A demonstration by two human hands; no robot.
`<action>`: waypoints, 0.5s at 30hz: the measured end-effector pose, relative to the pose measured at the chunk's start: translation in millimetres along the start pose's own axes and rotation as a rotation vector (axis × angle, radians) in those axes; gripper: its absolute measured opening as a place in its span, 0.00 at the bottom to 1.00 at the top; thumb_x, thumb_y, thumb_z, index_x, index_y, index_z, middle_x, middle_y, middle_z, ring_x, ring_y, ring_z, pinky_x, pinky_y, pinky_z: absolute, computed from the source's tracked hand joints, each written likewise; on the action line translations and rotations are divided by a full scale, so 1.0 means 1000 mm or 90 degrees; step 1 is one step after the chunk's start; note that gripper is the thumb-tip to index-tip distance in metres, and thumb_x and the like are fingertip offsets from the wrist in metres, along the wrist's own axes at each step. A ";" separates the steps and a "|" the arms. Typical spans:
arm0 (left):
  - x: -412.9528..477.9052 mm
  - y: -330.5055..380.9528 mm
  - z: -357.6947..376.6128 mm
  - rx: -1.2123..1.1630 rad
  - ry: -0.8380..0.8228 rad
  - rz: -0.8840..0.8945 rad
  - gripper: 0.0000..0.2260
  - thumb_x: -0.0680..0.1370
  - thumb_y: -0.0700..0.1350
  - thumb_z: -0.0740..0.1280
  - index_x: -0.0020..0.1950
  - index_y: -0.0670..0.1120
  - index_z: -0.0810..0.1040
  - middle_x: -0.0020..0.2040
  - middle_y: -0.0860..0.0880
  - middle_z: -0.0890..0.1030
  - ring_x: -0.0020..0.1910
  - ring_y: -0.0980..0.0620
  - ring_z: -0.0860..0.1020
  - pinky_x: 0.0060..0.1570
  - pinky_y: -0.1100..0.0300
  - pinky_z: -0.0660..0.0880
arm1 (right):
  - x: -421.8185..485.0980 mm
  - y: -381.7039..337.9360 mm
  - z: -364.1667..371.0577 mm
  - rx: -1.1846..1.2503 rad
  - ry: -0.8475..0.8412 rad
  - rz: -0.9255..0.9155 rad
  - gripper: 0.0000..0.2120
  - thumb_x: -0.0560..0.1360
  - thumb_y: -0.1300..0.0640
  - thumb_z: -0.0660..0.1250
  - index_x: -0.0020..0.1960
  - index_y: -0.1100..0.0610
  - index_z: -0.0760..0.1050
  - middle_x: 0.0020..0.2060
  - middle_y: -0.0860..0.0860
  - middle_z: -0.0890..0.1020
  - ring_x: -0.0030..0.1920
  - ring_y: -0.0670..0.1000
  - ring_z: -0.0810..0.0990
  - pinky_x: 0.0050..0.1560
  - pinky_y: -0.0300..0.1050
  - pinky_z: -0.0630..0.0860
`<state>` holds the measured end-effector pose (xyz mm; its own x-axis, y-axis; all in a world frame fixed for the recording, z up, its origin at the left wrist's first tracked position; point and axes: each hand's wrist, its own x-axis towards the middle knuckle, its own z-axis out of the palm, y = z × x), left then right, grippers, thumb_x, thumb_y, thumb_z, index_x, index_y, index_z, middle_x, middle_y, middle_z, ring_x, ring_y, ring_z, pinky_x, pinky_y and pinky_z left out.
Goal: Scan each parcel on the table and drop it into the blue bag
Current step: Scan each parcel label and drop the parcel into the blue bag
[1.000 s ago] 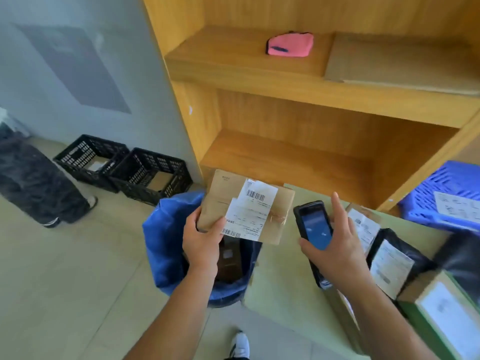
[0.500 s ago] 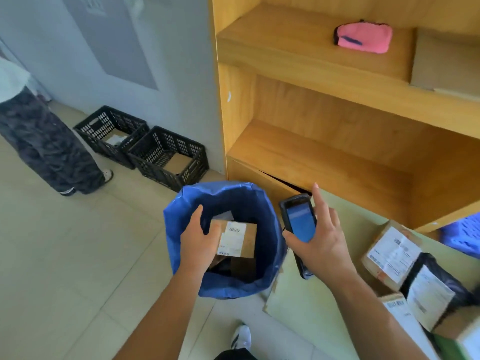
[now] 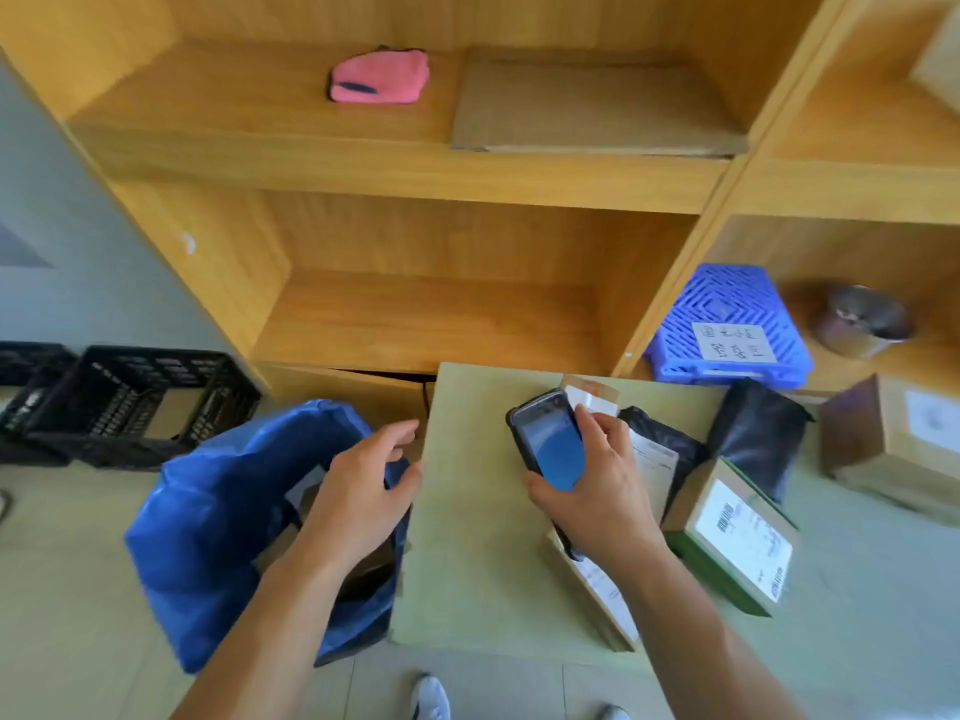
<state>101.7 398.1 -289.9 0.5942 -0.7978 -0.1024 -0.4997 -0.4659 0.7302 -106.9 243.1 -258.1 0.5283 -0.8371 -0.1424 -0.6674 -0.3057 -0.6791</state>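
A person's left hand (image 3: 358,491) hovers empty, fingers loosely spread, over the mouth of the blue bag (image 3: 208,522) at eight o'clock. The right hand (image 3: 597,491), nearer the parcels, grips a handheld scanner (image 3: 550,449) above the green surface (image 3: 478,511). A labelled box (image 3: 737,537) sits at its three o'clock, long axis running eleven to five. A flat parcel (image 3: 602,589) seems to lie under that wrist, blurred.

Crinkled blue plastic bag (image 3: 218,517), matt cardboard parcel (image 3: 891,449), glossy black plastic mailer (image 3: 753,433), smooth wooden shelves (image 3: 415,324)
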 end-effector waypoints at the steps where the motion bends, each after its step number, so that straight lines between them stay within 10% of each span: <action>1: 0.003 0.010 0.011 -0.002 -0.022 0.008 0.21 0.81 0.46 0.70 0.74 0.54 0.73 0.67 0.61 0.78 0.64 0.60 0.77 0.65 0.58 0.75 | -0.004 0.010 -0.011 0.012 -0.004 0.015 0.46 0.71 0.43 0.75 0.81 0.49 0.56 0.66 0.41 0.62 0.62 0.39 0.71 0.49 0.33 0.73; 9: 0.029 0.162 0.180 0.023 -0.174 0.125 0.20 0.80 0.42 0.70 0.72 0.52 0.76 0.62 0.58 0.81 0.58 0.58 0.81 0.60 0.58 0.77 | -0.048 0.170 -0.134 0.080 0.082 0.187 0.44 0.67 0.37 0.76 0.77 0.47 0.63 0.65 0.43 0.72 0.64 0.48 0.72 0.65 0.48 0.74; 15: 0.026 0.267 0.301 0.002 -0.258 0.186 0.18 0.80 0.40 0.69 0.70 0.51 0.77 0.60 0.56 0.82 0.58 0.58 0.81 0.62 0.55 0.78 | -0.091 0.282 -0.224 0.166 0.141 0.265 0.38 0.64 0.38 0.75 0.71 0.47 0.69 0.56 0.43 0.77 0.54 0.44 0.77 0.51 0.37 0.75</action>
<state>-205.5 137.8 -300.9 0.1373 -0.9793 -0.1486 -0.6110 -0.2019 0.7654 -461.0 131.3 -275.3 0.1045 -0.9476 -0.3018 -0.6289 0.1721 -0.7582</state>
